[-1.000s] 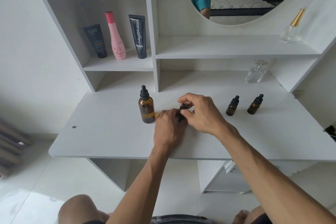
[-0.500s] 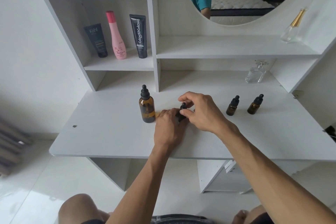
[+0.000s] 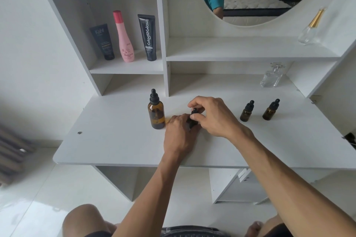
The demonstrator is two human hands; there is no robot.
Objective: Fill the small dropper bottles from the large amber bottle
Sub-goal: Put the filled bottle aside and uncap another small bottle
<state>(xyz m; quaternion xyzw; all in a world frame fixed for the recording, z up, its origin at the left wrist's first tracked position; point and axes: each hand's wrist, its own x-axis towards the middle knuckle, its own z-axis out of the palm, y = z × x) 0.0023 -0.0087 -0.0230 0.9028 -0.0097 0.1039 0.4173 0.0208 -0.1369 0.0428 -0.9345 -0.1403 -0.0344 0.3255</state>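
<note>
A small dropper bottle (image 3: pixel 190 122) at the desk (image 3: pixel 115 140) centre is gripped by the left hand (image 3: pixel 180 134) for steadiness while its cap (image 3: pixel 194 112) is pinched by the right hand (image 3: pixel 213 116), likely for unscrewing; the large amber bottle (image 3: pixel 156 115) stands capped just left.

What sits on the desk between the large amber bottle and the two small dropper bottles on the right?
In the head view, both hands: the left hand holds a third small bottle, the right hand pinches its dropper cap.
</note>
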